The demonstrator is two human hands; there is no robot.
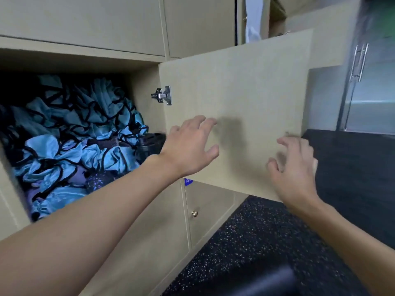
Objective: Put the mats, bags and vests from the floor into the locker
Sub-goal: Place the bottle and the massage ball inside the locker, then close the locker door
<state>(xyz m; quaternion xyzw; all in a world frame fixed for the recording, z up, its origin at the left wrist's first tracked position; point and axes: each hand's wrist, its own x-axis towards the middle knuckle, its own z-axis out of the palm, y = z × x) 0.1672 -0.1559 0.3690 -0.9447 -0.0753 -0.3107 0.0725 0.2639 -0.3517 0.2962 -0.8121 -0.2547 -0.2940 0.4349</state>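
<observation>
The open locker (141, 82) at the left is stuffed with several crumpled blue vests (70, 129) edged in black. A dark speckled roll (100, 180) and a black object (149, 144) lie among them near the front. The beige locker door (245, 103) swings out to the right on a metal hinge (163, 95). My left hand (190, 146) hovers with fingers spread in front of the door's inner face. My right hand (292, 167) is near the door's outer edge, fingers curled apart, holding nothing.
Closed beige lockers sit above and below, one with a brass knob (194, 213). Black speckled rubber floor (267, 242) runs to the right. A glass door with a metal handle (360, 60) stands at the far right. A dark blurred object (256, 283) lies at the bottom.
</observation>
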